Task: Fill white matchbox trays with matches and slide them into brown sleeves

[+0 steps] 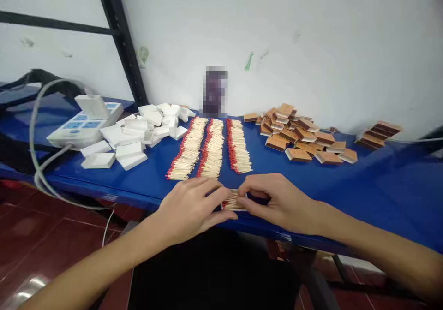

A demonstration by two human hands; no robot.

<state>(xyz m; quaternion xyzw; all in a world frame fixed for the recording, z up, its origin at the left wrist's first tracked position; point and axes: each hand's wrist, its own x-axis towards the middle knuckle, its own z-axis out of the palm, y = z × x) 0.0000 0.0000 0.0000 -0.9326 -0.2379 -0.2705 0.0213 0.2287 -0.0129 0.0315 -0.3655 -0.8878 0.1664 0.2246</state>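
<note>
Head view: both hands (194, 204) pinch red-tipped matches (234, 202)

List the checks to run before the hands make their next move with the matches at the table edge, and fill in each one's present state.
1. Both hands on the small tray of matches: ok, left hand and right hand pinch it from either side.
2. Tray resting on the blue table: ok, near its front edge.
3. Three rows of matches lying apart from the hands: ok.
4. White trays and brown sleeves kept in separate piles: ok.
5. Tray full: cannot tell, fingers hide it.
</note>
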